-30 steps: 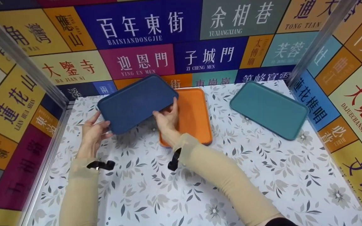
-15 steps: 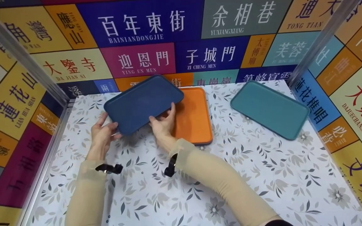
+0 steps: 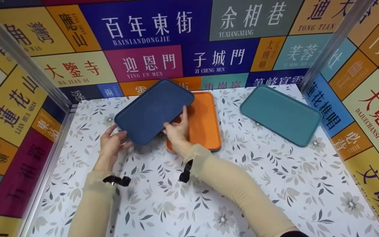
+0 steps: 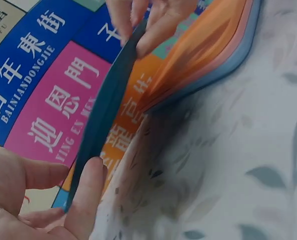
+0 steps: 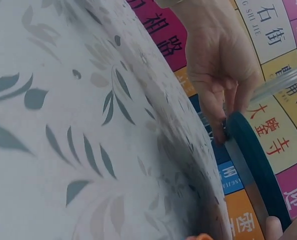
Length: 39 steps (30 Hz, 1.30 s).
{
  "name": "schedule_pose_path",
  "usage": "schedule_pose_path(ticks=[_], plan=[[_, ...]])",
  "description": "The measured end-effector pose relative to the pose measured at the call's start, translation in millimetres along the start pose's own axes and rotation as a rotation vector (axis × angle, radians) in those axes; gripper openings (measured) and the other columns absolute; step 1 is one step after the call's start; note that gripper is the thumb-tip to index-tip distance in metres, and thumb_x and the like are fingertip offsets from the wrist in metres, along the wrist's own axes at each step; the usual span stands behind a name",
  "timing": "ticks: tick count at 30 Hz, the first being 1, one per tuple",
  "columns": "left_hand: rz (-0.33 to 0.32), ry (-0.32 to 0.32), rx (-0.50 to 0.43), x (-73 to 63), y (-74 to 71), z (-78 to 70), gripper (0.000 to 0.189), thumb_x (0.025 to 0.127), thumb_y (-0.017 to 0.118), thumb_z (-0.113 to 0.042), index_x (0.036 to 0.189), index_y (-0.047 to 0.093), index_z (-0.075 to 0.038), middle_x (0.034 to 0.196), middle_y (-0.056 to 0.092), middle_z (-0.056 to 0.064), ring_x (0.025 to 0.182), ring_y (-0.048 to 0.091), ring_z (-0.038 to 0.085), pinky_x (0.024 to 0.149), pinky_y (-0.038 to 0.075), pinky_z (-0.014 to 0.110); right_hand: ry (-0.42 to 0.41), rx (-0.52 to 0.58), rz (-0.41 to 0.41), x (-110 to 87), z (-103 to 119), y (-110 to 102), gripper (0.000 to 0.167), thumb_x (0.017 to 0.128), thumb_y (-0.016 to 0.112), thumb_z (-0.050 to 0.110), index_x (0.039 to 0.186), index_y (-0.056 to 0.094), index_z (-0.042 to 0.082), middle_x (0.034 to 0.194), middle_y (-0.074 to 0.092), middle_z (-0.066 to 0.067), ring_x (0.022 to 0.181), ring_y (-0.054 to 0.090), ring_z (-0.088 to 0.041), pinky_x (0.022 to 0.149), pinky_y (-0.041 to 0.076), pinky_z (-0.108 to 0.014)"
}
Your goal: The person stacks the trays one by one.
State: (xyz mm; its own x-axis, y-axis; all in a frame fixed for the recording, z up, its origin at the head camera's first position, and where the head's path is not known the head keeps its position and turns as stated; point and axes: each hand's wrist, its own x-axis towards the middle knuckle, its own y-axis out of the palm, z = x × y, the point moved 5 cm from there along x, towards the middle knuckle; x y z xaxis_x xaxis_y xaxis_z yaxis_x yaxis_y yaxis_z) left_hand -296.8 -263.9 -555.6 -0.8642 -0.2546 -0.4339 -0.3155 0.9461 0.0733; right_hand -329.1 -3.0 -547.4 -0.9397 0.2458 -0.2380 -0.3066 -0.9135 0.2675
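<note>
A dark blue rectangular tray (image 3: pixel 153 110) is held tilted above the table by both hands. My left hand (image 3: pixel 112 144) pinches its near-left corner; in the left wrist view thumb and fingers lie on either side of the tray's end. My right hand (image 3: pixel 178 131) grips the tray's near long edge towards the right. Partly behind the right hand and under the raised tray lies an orange tray (image 3: pixel 206 121). In the left wrist view, a pink layer and a blue layer (image 4: pixel 243 55) show beneath the orange one, as a stack.
A teal green tray (image 3: pixel 281 115) lies at an angle on the right side of the table. The table (image 3: pixel 163 204) has a white leaf-patterned cover. Printed panels with large characters (image 3: pixel 150 62) enclose the back and sides, with metal posts (image 3: pixel 334 42) at the corners.
Both hands have carried the blue tray a little to the right, so it overlaps the orange tray more, and its left end has turned slightly nearer. The orange and green trays stay in place.
</note>
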Motion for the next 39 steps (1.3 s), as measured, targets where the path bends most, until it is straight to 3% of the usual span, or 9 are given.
schedule_pose_path(ticks=[4, 7, 10, 14, 17, 19, 23, 28, 39], plan=[[0.031, 0.003, 0.048, 8.7, -8.1, -12.3, 0.074, 0.111, 0.063, -0.01, 0.178, 0.032, -0.015, 0.115, 0.072, 0.0, 0.094, 0.078, 0.01, 0.078, 0.069, 0.025, 0.046, -0.003, 0.068, 6.3, 2.8, -12.3, 0.119, 0.089, 0.07, -0.023, 0.179, 0.027, 0.041, 0.184, 0.034, -0.017, 0.081, 0.061, -0.019, 0.067, 0.066, -0.034], [0.082, -0.007, 0.117, 17.0, -12.8, -24.2, 0.068, 0.113, 0.064, -0.015, 0.176, 0.038, -0.014, 0.122, 0.07, 0.002, 0.096, 0.075, 0.01, 0.078, 0.068, 0.027, 0.077, -0.019, 0.137, 11.6, 6.7, -21.4, 0.118, 0.09, 0.069, -0.023, 0.179, 0.027, 0.041, 0.186, 0.03, -0.014, 0.083, 0.063, -0.019, 0.062, 0.063, -0.028], [0.142, -0.025, 0.247, 25.2, -13.2, -33.6, 0.061, 0.115, 0.062, -0.024, 0.173, 0.046, -0.016, 0.146, 0.066, 0.01, 0.102, 0.072, 0.01, 0.082, 0.066, 0.029, 0.098, -0.058, 0.21, 18.1, 11.3, -29.8, 0.116, 0.09, 0.07, -0.022, 0.179, 0.029, 0.041, 0.187, 0.026, -0.016, 0.08, 0.067, -0.018, 0.058, 0.062, -0.025], [0.25, -0.049, 0.362, 35.3, -3.9, -41.6, 0.058, 0.117, 0.058, -0.031, 0.173, 0.046, -0.022, 0.174, 0.05, 0.013, 0.127, 0.07, 0.018, 0.103, 0.062, 0.035, 0.109, -0.122, 0.321, 29.8, 19.6, -39.9, 0.114, 0.091, 0.071, -0.021, 0.179, 0.03, 0.039, 0.187, 0.024, -0.019, 0.074, 0.068, -0.016, 0.059, 0.064, -0.026], [0.322, -0.058, 0.368, 40.3, 6.9, -44.5, 0.058, 0.118, 0.056, -0.032, 0.174, 0.045, -0.026, 0.179, 0.046, 0.01, 0.146, 0.063, 0.025, 0.122, 0.054, 0.043, 0.114, -0.152, 0.409, 39.9, 25.1, -48.3, 0.112, 0.09, 0.072, -0.021, 0.178, 0.032, 0.037, 0.184, 0.033, -0.018, 0.076, 0.071, -0.016, 0.059, 0.064, -0.027], [0.361, -0.05, 0.361, 42.1, 14.0, -45.4, 0.056, 0.118, 0.054, -0.027, 0.174, 0.045, -0.025, 0.177, 0.049, 0.011, 0.148, 0.062, 0.025, 0.126, 0.052, 0.046, 0.116, -0.17, 0.464, 46.6, 28.2, -54.2, 0.111, 0.09, 0.072, -0.021, 0.178, 0.034, 0.035, 0.182, 0.04, -0.016, 0.081, 0.074, -0.017, 0.059, 0.065, -0.028], [0.447, -0.005, 0.362, 41.8, 25.6, -44.0, 0.057, 0.117, 0.048, -0.01, 0.173, 0.045, -0.019, 0.172, 0.052, 0.018, 0.133, 0.068, 0.018, 0.113, 0.06, 0.038, 0.125, -0.192, 0.55, 60.4, 35.4, -68.4, 0.109, 0.09, 0.071, -0.021, 0.179, 0.033, 0.031, 0.178, 0.046, -0.015, 0.093, 0.077, -0.017, 0.063, 0.067, -0.03], [0.51, 0.056, 0.416, 36.3, 37.8, -42.2, 0.069, 0.108, 0.053, 0.007, 0.172, 0.046, -0.015, 0.174, 0.049, 0.02, 0.115, 0.069, 0.011, 0.095, 0.064, 0.026, 0.155, -0.213, 0.617, 78.1, 50.3, -86.7, 0.104, 0.095, 0.069, -0.019, 0.179, 0.032, 0.03, 0.181, 0.042, -0.015, 0.087, 0.076, -0.016, 0.067, 0.067, -0.03], [0.485, 0.124, 0.418, 33.6, 78.4, -37.5, 0.07, 0.102, 0.066, 0.003, 0.167, 0.056, -0.02, 0.171, 0.054, 0.016, 0.119, 0.068, 0.017, 0.093, 0.065, 0.023, 0.146, -0.325, 0.616, 105.1, 83.7, -119.4, 0.096, 0.099, 0.067, -0.016, 0.177, 0.036, 0.03, 0.18, 0.043, -0.015, 0.091, 0.078, -0.014, 0.071, 0.067, -0.03]])
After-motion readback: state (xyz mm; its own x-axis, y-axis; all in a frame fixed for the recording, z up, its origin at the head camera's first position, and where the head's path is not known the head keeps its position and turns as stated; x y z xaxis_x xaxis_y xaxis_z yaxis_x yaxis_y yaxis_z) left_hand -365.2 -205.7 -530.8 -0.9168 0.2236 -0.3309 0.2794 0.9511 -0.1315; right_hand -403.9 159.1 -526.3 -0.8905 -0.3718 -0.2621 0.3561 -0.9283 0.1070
